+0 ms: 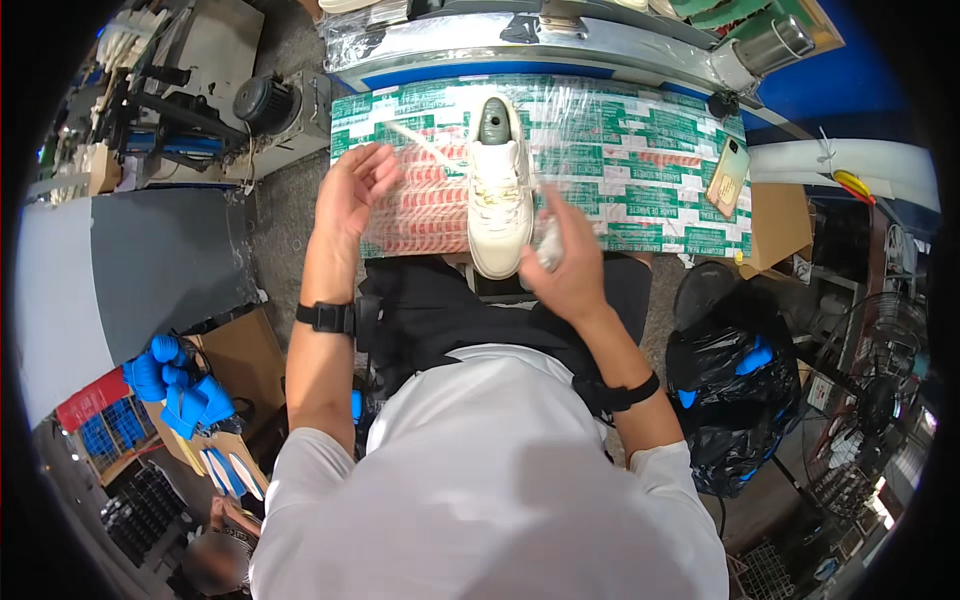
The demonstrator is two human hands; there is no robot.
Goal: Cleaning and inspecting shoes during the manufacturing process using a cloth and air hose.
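A cream lace-up sneaker [500, 225] rests on the taped bench top, its toe toward me and overhanging the near edge. A grey-green insert with a dark hole, like a shoe last [495, 122], fills its opening. From the sneaker's left side a pale lace [425, 142] stretches out, blurred. Left of the sneaker, my left hand [357, 190] is raised with its fingers apart and nothing in them. My right hand [568, 262] is just right of the toe, somewhat blurred. Between its thumb and fingers is a small whitish crumpled thing [549, 245].
The bench top [640, 200] is covered in green, white and red printed tape. A phone [728, 178] lies at its right end. A metal rail [480, 45] runs behind it. A motor [265, 102] is on the left; a black bag [735, 380] and a fan [880, 390] are on the right.
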